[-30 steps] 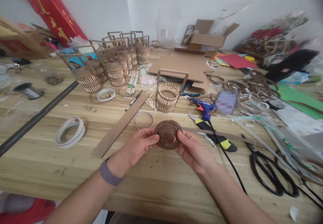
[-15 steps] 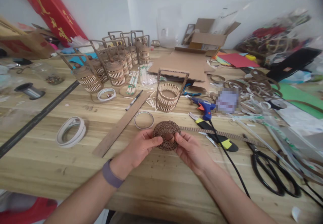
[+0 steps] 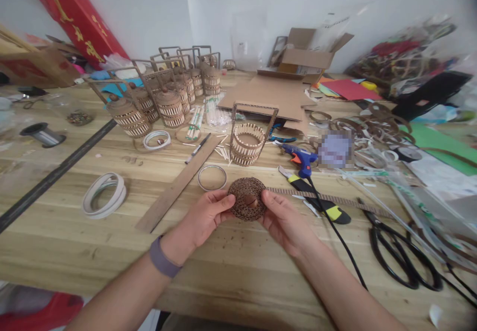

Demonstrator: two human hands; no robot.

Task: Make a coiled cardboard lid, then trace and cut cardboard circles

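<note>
Left hand (image 3: 203, 219): clasps the left rim of the coiled cardboard disc (image 3: 242, 194), thumb on the near face, the other fingers tucked behind it.
Right hand (image 3: 283, 219): grasps the right rim, thumb pressed close to the coil's centre.
Disc: pinched between the two sets of fingertips, raised a little off the table (image 3: 231, 271), face tilted toward the camera.
Corrugated strip (image 3: 335, 201): runs away to the right of the right fingers along the wood; possibly the tail of the coil, but the join lies hidden behind the hand.
Just changed: very little. Compared with half a second ago, the left thumb sits slightly higher on the rim and the disc lies a touch further right, back near where it was a second ago.
Meaning for the work: a small re-seating of the grip, not a release; the coil remains held and pressed in both hands.
Beyond the fingertips: metal ring (image 3: 211, 177) just past the left fingers, open slatted basket (image 3: 246, 142) further on.
Left of the left fingers: wooden ruler (image 3: 179, 184) lying aslant, tape roll (image 3: 104, 194) well apart.
Right of the right fingers: yellow-and-black knife (image 3: 324, 207) near, blue glue gun (image 3: 301, 159) beyond it, black scissors (image 3: 402, 261) well apart.
Far side: finished baskets (image 3: 167, 105) in a cluster.
</note>
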